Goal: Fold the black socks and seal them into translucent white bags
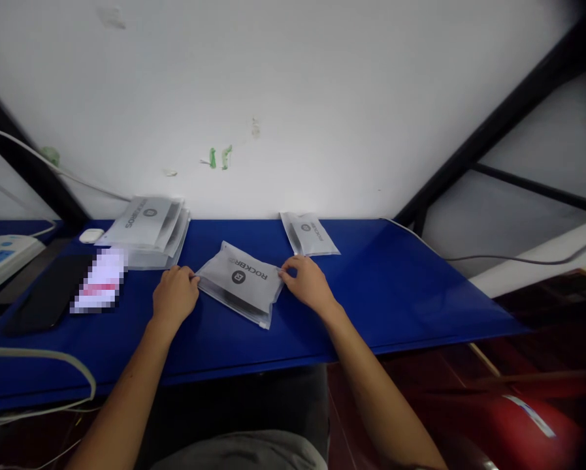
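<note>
A frosted zip bag (pixel 246 277) printed ROCKBROS lies before me on the blue table, turned at an angle, with something dark showing through it. My left hand (pixel 176 294) pinches its left corner between thumb and fingers. At the opposite side, my right hand (pixel 306 282) grips the right edge. The slider sits at the bag's near corner. Just beyond my right hand lies another frosted zip bag (pixel 312 234) with the same print. Behind my left hand is a stack of similar zip bags (pixel 148 225) against the wall.
Left of the stack are a white earbud case (pixel 91 235), a black phone (pixel 48 294) and a blurred-out card or screen (pixel 99 281). A power strip (pixel 8 258) and white cables (pixel 42 353) occupy the left edge. Behind the blue table (pixel 371 294) stands a white wall, with a black frame (pixel 469 143) at right.
</note>
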The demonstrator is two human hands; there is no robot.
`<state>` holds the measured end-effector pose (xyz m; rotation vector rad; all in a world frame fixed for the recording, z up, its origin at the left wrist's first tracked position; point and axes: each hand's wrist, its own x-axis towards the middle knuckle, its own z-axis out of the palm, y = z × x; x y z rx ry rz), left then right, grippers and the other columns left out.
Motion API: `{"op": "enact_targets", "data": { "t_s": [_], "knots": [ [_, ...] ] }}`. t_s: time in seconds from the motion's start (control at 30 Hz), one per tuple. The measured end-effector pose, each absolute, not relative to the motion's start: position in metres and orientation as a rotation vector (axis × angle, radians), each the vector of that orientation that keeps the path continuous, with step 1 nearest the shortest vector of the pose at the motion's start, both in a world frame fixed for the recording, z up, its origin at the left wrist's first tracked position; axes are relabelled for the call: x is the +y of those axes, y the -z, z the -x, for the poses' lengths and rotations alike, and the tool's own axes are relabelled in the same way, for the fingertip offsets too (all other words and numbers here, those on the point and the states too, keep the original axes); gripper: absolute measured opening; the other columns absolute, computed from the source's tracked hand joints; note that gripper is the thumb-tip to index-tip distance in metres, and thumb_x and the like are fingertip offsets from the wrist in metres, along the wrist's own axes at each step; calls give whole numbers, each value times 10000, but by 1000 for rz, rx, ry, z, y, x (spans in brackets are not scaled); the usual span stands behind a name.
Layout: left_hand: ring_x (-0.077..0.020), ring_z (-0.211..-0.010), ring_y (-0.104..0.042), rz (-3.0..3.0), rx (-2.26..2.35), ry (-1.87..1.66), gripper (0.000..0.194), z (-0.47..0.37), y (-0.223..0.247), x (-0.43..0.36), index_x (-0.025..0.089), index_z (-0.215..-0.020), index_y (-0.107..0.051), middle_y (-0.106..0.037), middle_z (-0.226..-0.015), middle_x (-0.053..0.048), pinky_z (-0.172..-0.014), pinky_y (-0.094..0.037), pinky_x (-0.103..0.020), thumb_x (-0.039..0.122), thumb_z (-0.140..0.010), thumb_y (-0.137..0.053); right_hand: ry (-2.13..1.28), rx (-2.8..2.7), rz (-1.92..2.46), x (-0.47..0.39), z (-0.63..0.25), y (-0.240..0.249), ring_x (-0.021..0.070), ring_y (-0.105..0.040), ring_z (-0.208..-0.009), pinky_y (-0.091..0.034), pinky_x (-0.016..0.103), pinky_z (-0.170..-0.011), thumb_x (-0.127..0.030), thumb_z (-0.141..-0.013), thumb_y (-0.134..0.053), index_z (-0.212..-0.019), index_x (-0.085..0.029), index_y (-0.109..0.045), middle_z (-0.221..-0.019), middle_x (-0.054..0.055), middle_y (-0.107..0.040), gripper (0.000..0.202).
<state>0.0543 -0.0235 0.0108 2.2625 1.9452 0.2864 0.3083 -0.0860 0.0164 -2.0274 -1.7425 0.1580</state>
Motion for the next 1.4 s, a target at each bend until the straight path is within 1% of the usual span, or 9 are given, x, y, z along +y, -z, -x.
{"op": "enact_targets", "data": {
  "t_s": [0.2,0.4,0.7,0.8,1.0,1.13,1.23,1.33,1.4],
  "knots": [
    [-274,-1002,-602,-2215,1915,-324,238,-54,-11,-20,212,-880,-635,-656,-971,-87,-762,-494,-371,268,-885,-404,-130,-1711,2034,-94,-309,-18,192,-593,-842,-418,293,-753,-194,-802,-598,-744,-206,-675,-838,42,-671,98],
    [-263,-976,-612,-2229,1873,-353,226,-62,-16,-12,223,-863,-624,-667,-964,-74,-745,-483,-357,269,-881,-404,-292,-1566,1991,-103,-314,-19,154,-591,-674,-398,259,-650,-193,-791,-575,-718,-205,-662,-718,15,-676,115],
    [-264,-919,-619,-2345,1829,-469,232,-88,-34,7,209,-867,-635,-664,-948,-88,-737,-481,-361,254,-868,-407,-366,-1396,1891,-111,-328,-21,152,-569,-600,-396,259,-595,-276,-743,-571,-643,-204,-640,-615,2,-645,141],
    [-260,-934,-616,-2339,1818,-506,231,-104,-44,15,213,-864,-636,-660,-958,-85,-726,-480,-353,249,-867,-408,-405,-1348,1853,-114,-336,-23,142,-543,-582,-382,255,-574,-311,-730,-571,-630,-198,-633,-589,-6,-614,163],
    [-246,-946,-613,-2315,1698,-582,222,-146,-62,41,211,-869,-648,-666,-986,-85,-755,-483,-352,190,-837,-428,-478,-1194,1819,-113,-360,-25,117,-476,-540,-347,256,-544,-330,-705,-601,-613,-181,-630,-557,-19,-566,177],
    [-242,-957,-611,-2324,1577,-651,179,-182,-70,66,196,-840,-654,-673,-984,-93,-785,-479,-346,150,-790,-489,-502,-1057,1757,-107,-383,-30,116,-478,-541,-369,263,-557,-342,-671,-636,-629,-171,-648,-567,-11,-587,177],
    [-224,-913,-625,-2308,1501,-672,167,-216,-76,86,183,-815,-661,-690,-928,-88,-796,-476,-330,132,-778,-507,-506,-932,1727,-100,-403,-36,115,-487,-532,-382,261,-543,-329,-633,-659,-626,-169,-659,-569,-3,-608,160],
    [-201,-921,-630,-2290,1406,-727,201,-252,-80,101,158,-879,-666,-695,-946,-90,-829,-472,-310,153,-828,-472,-415,-786,1726,-89,-423,-36,124,-514,-525,-412,262,-536,-317,-618,-661,-641,-168,-668,-567,7,-623,150],
    [-193,-993,-616,-2285,1348,-790,264,-270,-76,105,137,-1026,-639,-676,-1032,-102,-890,-456,-306,199,-883,-426,-336,-715,1735,-81,-434,-29,138,-550,-543,-446,269,-554,-322,-641,-637,-681,-160,-671,-585,22,-640,170]
  ]
}}
